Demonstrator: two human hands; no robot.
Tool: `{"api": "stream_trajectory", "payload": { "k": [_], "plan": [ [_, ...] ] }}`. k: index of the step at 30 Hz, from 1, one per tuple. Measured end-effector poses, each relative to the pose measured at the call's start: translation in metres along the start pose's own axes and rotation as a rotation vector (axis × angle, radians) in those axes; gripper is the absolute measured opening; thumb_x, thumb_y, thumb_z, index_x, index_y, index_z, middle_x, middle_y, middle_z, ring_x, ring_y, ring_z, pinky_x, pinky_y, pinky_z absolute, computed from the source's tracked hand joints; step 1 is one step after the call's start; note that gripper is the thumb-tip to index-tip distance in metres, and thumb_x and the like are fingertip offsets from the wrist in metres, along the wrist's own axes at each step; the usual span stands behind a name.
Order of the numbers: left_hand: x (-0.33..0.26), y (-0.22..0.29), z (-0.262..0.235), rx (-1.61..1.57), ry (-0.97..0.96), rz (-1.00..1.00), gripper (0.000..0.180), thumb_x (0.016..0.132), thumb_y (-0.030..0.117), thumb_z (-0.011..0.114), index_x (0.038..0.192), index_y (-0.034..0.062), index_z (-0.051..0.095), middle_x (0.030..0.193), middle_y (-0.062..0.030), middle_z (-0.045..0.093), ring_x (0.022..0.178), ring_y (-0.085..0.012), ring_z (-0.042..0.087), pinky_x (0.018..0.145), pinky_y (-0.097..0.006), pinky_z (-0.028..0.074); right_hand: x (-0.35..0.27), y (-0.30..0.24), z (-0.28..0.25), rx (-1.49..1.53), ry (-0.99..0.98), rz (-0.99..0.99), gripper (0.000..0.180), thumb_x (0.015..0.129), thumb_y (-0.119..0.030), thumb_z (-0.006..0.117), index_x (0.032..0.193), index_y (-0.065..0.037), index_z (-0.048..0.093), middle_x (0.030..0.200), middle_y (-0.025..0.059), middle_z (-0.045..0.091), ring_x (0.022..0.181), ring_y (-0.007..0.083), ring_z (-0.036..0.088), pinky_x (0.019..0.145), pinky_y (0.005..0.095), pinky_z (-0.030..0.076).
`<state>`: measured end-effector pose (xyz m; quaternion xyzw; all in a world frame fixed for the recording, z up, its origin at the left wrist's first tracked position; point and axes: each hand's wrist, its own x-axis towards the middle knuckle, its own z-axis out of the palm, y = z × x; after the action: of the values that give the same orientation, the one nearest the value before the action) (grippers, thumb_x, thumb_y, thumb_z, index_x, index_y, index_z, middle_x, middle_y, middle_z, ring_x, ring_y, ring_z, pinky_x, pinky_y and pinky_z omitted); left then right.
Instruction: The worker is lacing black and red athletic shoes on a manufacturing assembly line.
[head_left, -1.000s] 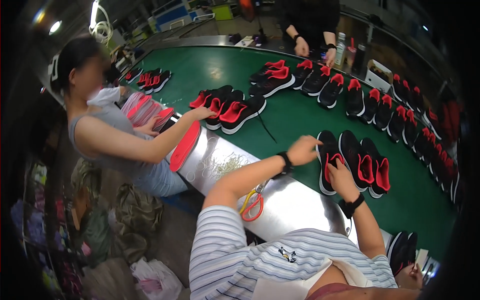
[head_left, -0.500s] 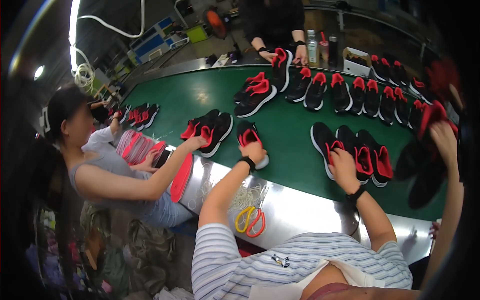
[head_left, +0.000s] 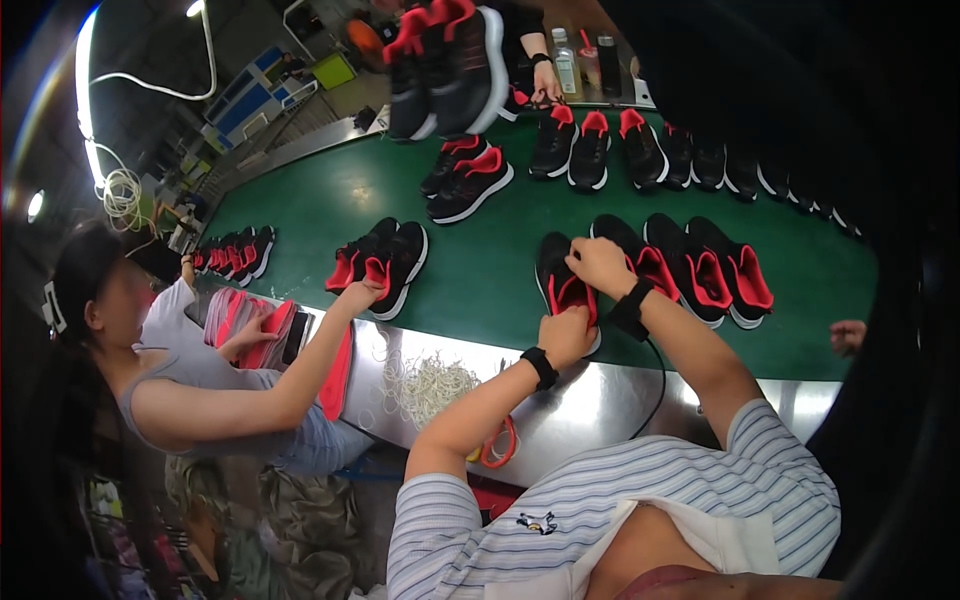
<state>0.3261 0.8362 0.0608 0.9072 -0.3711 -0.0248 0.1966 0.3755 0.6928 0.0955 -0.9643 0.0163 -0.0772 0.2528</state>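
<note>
- In the head view, the left hand (head_left: 566,336) held the near end of a black shoe with red inside (head_left: 562,285), fingers closed on it
- The right hand (head_left: 602,266) gripped the far side of the same shoe, fingers curled over its red opening
- That shoe lay on the green tabletop (head_left: 480,270), close to its near edge, right by the shiny metal strip (head_left: 600,400)
- Both wrists wore black bands
- Just to the right of the shoe sat three more black and red shoes (head_left: 700,265) side by side, touching each other
- To the left, another person's hand (head_left: 358,297) touched a pair of black and red shoes (head_left: 380,258) on the green tabletop
- That person's other hand (head_left: 250,330) rested on a stack of red insoles (head_left: 262,325)
- Orange-handled scissors (head_left: 497,445) hung at the edge of the metal strip, under the left arm
- A heap of white rubber bands (head_left: 430,385) lay on the metal strip
- More shoes (head_left: 610,150) stood in a row at the far side
- A third person's hand (head_left: 547,85) showed at the far edge, and a small bit of another hand (head_left: 848,335) showed on the right
</note>
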Motion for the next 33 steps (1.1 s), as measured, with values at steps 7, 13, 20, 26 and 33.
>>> {"api": "stream_trajectory", "payload": {
  "k": [7,13,20,26,33],
  "plan": [
    [0.019,-0.003,0.016,-0.353,-0.079,0.051,0.024,0.08,0.019,0.056,0.097,0.0016,0.057,0.089,-0.0182,0.062,0.079,-0.0372,0.06,0.073,-0.047,0.047,-0.019,-0.023,0.005,0.304,0.483,-0.305,0.011,0.076,-0.012,0.061,0.085,-0.005,0.058,0.078,0.0058,0.059,0.069,0.0209,0.058,0.066,0.032,0.046],
    [0.037,-0.074,-0.003,-0.604,0.251,-0.146,0.018,0.082,0.019,0.058,0.082,0.0031,0.065,0.087,-0.0172,0.063,0.081,-0.0345,0.059,0.072,-0.041,0.046,-0.012,-0.02,-0.055,1.091,-0.063,0.069,0.018,0.084,-0.005,0.059,0.101,-0.003,0.055,0.082,0.0028,0.059,0.067,0.0092,0.058,0.058,0.0204,0.048],
    [0.103,-0.082,-0.025,-0.172,0.249,0.054,0.014,0.071,0.022,0.065,0.07,0.0084,0.067,0.08,-0.0125,0.064,0.081,-0.0319,0.058,0.075,-0.041,0.046,-0.045,-0.015,-0.033,1.598,-0.138,0.146,0.016,0.082,-0.002,0.057,0.098,-0.002,0.055,0.077,0.0003,0.057,0.057,0.004,0.052,0.043,0.0146,0.038],
    [0.089,-0.032,-0.036,0.318,0.134,0.14,0.031,0.061,0.034,0.073,0.079,0.0099,0.066,0.089,-0.012,0.06,0.096,-0.0311,0.055,0.073,-0.045,0.047,-0.044,0.006,-0.028,1.449,0.259,0.209,0.018,0.083,-0.004,0.057,0.101,-0.002,0.055,0.077,0.0007,0.056,0.06,0.0063,0.054,0.051,0.0175,0.043],
    [0.119,-0.083,-0.037,-0.206,0.036,-0.124,0.018,0.067,0.019,0.064,0.075,0.0031,0.061,0.076,-0.0161,0.064,0.072,-0.0316,0.062,0.065,-0.041,0.048,-0.062,0.011,0.035,0.131,0.186,-0.207,0.008,0.071,-0.005,0.056,0.076,-0.004,0.063,0.081,0.0153,0.059,0.074,0.0338,0.059,0.069,0.04,0.049]
  ]
}}
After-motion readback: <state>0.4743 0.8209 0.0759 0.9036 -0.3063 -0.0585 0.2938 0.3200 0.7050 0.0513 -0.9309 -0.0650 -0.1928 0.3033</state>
